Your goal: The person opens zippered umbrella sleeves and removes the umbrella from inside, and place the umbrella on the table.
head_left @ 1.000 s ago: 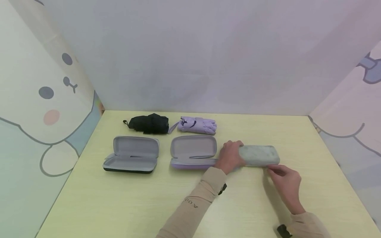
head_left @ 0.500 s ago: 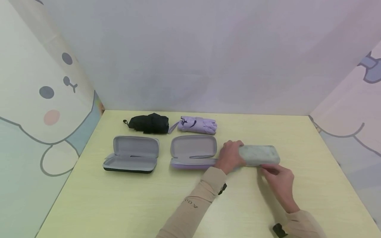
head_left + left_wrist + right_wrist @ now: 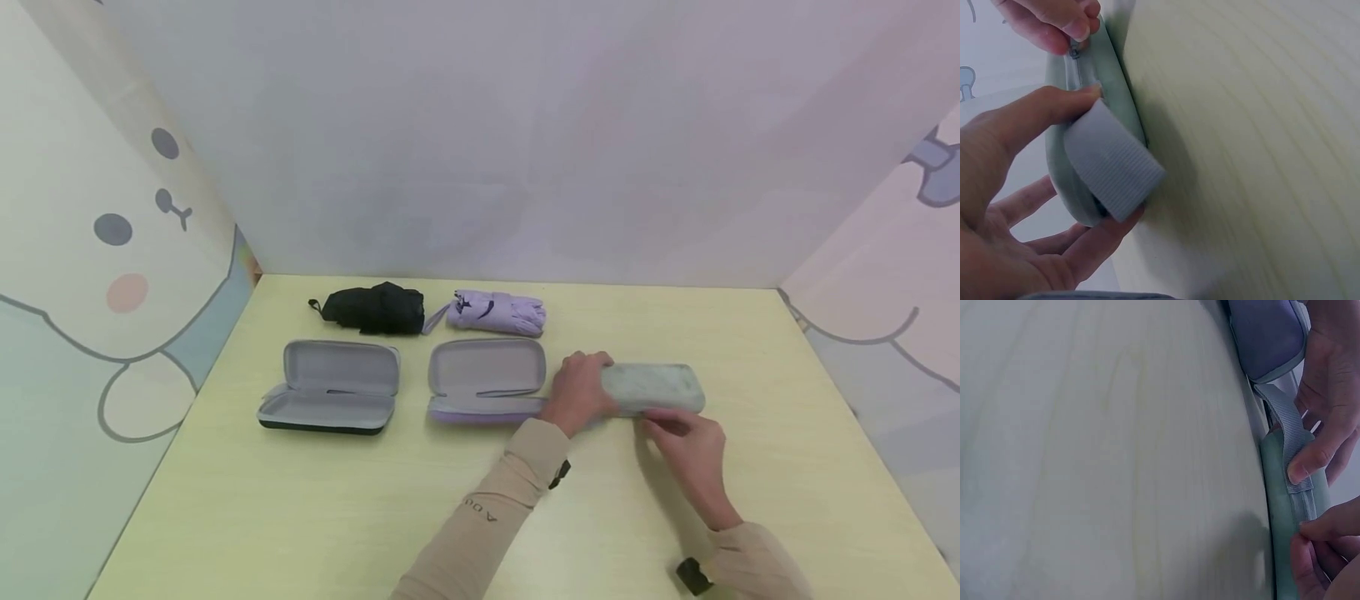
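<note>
A closed pale green zippered case point(image 3: 652, 387) lies on the right part of the table. My left hand point(image 3: 581, 392) grips its left end, thumb on the zipper side near the base of a grey fabric strap point(image 3: 1113, 162) and fingers round the end. At the case's near side my right hand point(image 3: 693, 454) pinches the small metal zipper pull point(image 3: 1074, 49) between thumb and forefinger. In the right wrist view, the pinching fingertips are a short way from the left thumb along the zipper point(image 3: 1304, 506).
Left of the green case stands an open purple case point(image 3: 487, 367) with grey lining. Farther left is an open black case point(image 3: 341, 371). Behind them lie a folded black umbrella point(image 3: 375, 308) and a folded lilac umbrella point(image 3: 497, 313).
My right hand has slid left along the near side of the green case, toward my left hand. The left hand and the case have stayed in place.
</note>
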Tool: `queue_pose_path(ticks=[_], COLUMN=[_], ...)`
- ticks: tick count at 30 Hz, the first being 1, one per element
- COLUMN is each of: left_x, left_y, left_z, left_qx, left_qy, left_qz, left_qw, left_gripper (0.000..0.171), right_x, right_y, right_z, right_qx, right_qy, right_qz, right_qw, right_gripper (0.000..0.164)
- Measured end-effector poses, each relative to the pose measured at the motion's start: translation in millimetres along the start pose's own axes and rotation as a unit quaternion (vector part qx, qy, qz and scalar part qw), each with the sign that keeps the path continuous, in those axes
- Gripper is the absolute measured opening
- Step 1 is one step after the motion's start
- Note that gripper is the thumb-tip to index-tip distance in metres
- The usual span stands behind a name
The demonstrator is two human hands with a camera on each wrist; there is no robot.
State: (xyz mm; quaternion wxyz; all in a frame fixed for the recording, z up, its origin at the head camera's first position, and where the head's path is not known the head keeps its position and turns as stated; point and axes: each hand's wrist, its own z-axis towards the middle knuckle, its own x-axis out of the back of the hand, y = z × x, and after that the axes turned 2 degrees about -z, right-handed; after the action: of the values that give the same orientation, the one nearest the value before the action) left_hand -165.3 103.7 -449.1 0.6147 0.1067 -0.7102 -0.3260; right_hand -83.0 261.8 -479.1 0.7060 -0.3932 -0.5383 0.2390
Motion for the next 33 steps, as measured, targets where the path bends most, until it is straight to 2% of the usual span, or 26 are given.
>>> queue_pose_path(ticks=[7, 18, 27, 33], left_x=[-0.6, -4.1, -3.9, -5.9], left_y=[-0.2, -1.5, -0.5, 0.2], left_z=[1.5, 4.3, 3.8, 3.4], left_qx=[-0.004, 0.011, 0.02, 0.018], left_qy=[0.002, -0.005, -0.012, -0.025], left_qz=[-0.004, -0.019, -0.017, -0.001], left_qw=[1.0, 0.9997, 0.9996, 0.9995], left_gripper=[0.061, 0.064, 0.066, 0.069], right_x=[-3.6, -9.8, -12.6, -5.8], right_y=[-3.9, -5.0, -8.1, -6.0], right_z=[-0.2, 0.5, 0.9, 3.4], right_qx=[0.004, 0.015, 0.01, 0.029], right_qy=[-0.013, -0.02, -0.034, -0.06], right_qz=[0.02, 0.029, 0.008, -0.011], right_qw=[1.0, 0.999, 0.999, 0.998], right_gripper=[0.009, 0.007, 0.007, 0.009])
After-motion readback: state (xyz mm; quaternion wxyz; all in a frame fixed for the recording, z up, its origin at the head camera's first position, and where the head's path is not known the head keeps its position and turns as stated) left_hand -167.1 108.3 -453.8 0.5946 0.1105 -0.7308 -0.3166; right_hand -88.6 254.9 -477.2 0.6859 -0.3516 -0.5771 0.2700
